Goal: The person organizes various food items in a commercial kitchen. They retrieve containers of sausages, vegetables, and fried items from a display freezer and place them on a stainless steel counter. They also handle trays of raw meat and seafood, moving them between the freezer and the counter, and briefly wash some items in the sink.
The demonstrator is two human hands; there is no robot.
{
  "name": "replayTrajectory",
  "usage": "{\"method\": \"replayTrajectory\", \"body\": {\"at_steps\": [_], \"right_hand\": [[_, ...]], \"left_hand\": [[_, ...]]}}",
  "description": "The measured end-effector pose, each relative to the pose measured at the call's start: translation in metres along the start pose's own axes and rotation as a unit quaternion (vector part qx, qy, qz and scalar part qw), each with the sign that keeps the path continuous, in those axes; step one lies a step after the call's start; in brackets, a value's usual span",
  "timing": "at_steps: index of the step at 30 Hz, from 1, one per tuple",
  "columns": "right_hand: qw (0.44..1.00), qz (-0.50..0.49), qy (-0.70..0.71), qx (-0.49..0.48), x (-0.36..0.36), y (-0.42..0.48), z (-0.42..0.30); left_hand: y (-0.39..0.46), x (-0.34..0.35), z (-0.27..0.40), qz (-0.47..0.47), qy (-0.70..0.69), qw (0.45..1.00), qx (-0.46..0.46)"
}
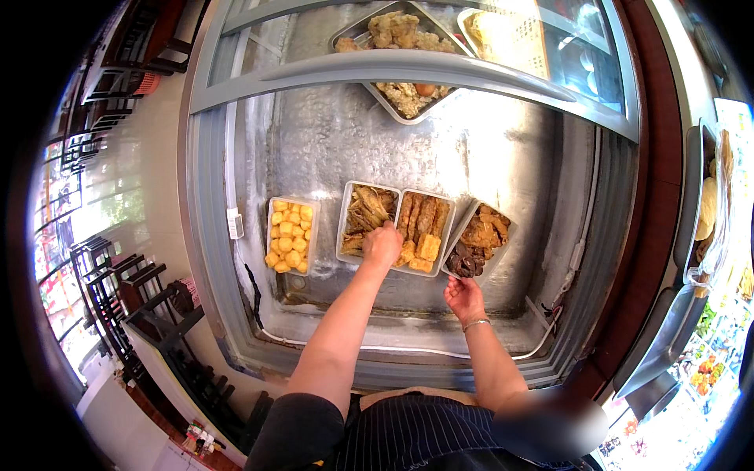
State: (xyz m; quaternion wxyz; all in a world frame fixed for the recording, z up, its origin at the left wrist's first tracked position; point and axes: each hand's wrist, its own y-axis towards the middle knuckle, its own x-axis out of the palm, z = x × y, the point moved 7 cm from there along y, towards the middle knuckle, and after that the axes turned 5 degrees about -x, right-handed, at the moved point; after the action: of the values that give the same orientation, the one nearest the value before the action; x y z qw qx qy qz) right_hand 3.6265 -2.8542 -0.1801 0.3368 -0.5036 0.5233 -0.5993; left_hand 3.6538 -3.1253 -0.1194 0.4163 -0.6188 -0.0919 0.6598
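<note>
My left hand (383, 244) reaches down where two white plastic containers meet, its fingers bunched over the adjoining rims; the fingertips are hidden. The left one of that pair holds small dried or fried fish (371, 206). In the other lie browned sausage-like rolls (421, 215) and golden fried tofu-like cubes (428, 247). My right hand (465, 300), palm turned partly up with curled fingers, touches the front corner of a tilted container (495, 259). It is filled with brown braised meat (485, 228) and darker pieces (465, 262). Whether these fingers grip it cannot be told.
A container of yellow fried cubes (288, 235) stands at the left on the metal case floor (353, 141). Farther back, a metal tray of fried chicken (394, 29) lies partly behind the sliding glass frame (412, 68). A white cable (406, 350) runs along the front. Metal trays (654, 347) line the right.
</note>
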Motion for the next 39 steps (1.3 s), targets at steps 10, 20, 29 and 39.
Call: {"method": "replayTrajectory", "body": {"at_steps": [10, 20, 29, 39], "right_hand": [[0.996, -0.046, 0.013, -0.079, 0.010, 0.008, -0.003], [0.975, -0.045, -0.172, -0.129, -0.017, -0.027, -0.067], [0.969, -0.056, -0.182, -0.160, 0.002, -0.140, -0.072], [0.952, -0.093, -0.065, -0.285, -0.045, -0.292, -0.021]], "left_hand": [[-0.013, 0.004, -0.014, -0.010, -0.035, 0.998, -0.042], [-0.104, -0.026, -0.036, -0.005, -0.092, 0.992, -0.082], [-0.166, -0.099, -0.024, 0.010, -0.104, 0.995, -0.005], [-0.205, -0.130, 0.039, -0.058, -0.093, 0.972, 0.206]]}}
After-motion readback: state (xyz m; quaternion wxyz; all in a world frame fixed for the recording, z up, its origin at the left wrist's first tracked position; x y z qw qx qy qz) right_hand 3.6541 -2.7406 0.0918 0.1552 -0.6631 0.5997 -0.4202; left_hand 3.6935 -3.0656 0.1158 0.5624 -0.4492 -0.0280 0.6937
